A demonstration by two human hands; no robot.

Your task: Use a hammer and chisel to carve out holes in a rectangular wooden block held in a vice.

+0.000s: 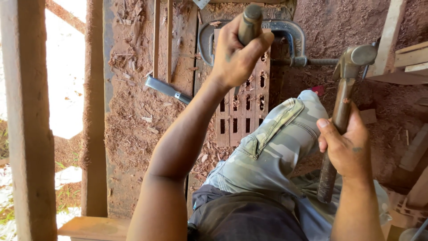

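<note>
My left hand [236, 56] clenches the chisel [249, 22] upright on the clamped mortised board [243, 111], my right hand [345, 145] grips the raised hammer [345, 89], so I judge a square blow comes next.

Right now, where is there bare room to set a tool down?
Free patch: the shaving-strewn surface left of the spare chisel, up to the wooden post. Crowded: the slotted board under the C-clamp, the left hand, the knee and the hammer.
</note>
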